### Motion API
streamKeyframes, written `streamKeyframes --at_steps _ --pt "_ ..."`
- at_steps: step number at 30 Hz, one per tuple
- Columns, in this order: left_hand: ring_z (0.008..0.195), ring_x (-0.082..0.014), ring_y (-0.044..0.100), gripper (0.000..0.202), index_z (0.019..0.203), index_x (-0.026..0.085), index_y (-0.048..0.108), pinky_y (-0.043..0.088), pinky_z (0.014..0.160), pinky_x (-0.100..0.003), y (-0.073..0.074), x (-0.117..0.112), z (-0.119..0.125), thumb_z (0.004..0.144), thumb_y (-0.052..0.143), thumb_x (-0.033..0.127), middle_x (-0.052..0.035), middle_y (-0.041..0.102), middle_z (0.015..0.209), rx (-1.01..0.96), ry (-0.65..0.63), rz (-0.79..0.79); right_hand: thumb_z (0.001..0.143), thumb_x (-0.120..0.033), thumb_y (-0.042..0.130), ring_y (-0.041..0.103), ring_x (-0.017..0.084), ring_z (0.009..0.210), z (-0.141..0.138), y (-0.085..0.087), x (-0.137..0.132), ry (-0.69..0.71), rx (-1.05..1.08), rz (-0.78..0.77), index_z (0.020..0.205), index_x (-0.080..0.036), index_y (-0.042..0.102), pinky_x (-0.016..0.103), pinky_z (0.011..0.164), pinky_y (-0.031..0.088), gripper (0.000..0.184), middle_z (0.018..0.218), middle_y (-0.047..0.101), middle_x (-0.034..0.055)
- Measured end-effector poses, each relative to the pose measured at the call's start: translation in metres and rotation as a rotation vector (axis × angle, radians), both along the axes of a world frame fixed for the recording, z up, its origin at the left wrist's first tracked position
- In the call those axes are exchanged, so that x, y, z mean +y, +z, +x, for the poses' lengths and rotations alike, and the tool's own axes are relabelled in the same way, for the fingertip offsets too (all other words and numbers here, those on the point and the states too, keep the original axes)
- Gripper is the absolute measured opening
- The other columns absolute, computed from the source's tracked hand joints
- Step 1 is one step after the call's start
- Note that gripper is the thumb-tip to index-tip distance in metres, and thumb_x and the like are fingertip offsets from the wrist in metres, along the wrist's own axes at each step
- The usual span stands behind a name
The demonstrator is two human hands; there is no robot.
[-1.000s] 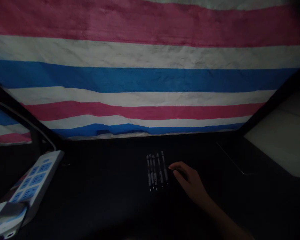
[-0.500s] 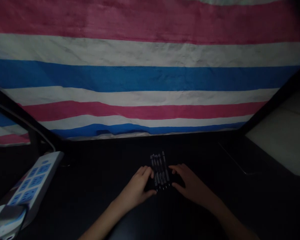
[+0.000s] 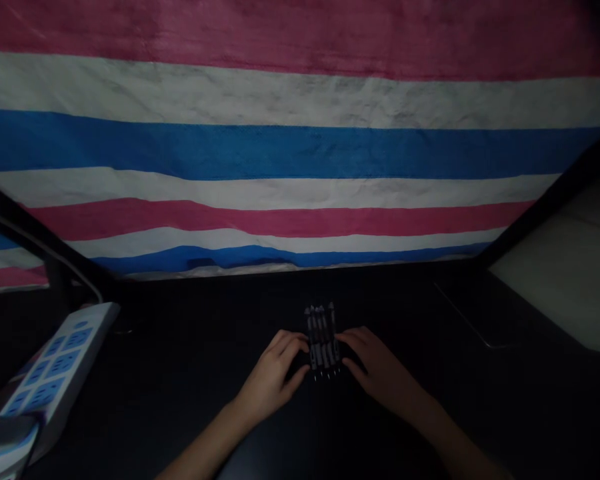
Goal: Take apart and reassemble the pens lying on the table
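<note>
Several dark pens lie side by side on the black tabletop in the head view, their pale tips pointing toward me. Along the left side of the row is my left hand, fingertips against the outermost pen and thumb apart from the fingers. My right hand is at the other side, its forefinger reaching the rightmost pen and its thumb spread lower down. Neither hand is wrapped round a pen. Dim light hides the exact contact of the fingertips.
A white power strip with blue socket faces runs along the left, with a dark plug or adapter at its near end. Behind the black table hangs a striped red, white and blue sheet. Dark frame posts stand at both sides.
The pens have moved closer together, the rightmost one now nearer the others at its lower part. My left thumb has drawn up to the row's side. The view has shifted slightly.
</note>
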State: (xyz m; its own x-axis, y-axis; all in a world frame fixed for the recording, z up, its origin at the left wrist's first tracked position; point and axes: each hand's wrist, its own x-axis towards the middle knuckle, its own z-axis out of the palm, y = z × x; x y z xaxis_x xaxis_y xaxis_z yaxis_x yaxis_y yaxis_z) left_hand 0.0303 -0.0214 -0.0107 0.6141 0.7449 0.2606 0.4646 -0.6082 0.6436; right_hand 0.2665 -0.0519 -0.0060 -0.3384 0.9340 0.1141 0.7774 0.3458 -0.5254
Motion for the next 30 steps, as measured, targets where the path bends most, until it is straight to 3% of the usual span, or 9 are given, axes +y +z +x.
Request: streamKeyframes --at_steps 16,23,30 --pt "0.111 -0.0252 0.051 0.027 0.113 0.021 0.054 0.046 0.094 -0.046 0.001 -0.001 -0.002 0.087 0.052 0.015 -0.0104 0.055 0.123 0.074 -0.012 0.099 0.089 -0.012 0.042 0.056 0.021 0.105 -0.003 0.005 0.002 0.053 -0.006 0.070 0.117 -0.021 0.057 0.043 0.093 0.047 0.033 0.112 0.062 0.0080" --pt "0.125 -0.0239 0.042 0.048 0.137 0.022 0.037 0.040 0.103 -0.048 -0.002 0.001 -0.003 0.091 0.039 0.008 -0.0085 0.051 0.135 0.107 -0.055 0.145 0.091 -0.010 0.037 0.057 0.020 0.103 -0.006 0.009 0.000 0.019 0.020 0.034 0.116 -0.021 0.056 0.042 0.092 0.049 0.034 0.111 0.062 0.0081" --pt "0.115 -0.0238 0.047 0.045 0.121 0.020 0.050 0.043 0.097 -0.043 0.004 0.003 -0.004 0.083 0.040 -0.002 -0.0086 0.057 0.121 0.135 -0.044 0.153 0.090 -0.011 0.037 0.058 0.021 0.100 -0.007 0.011 0.000 -0.045 0.056 0.070 0.114 -0.022 0.056 0.041 0.088 0.050 0.032 0.108 0.061 0.0078"
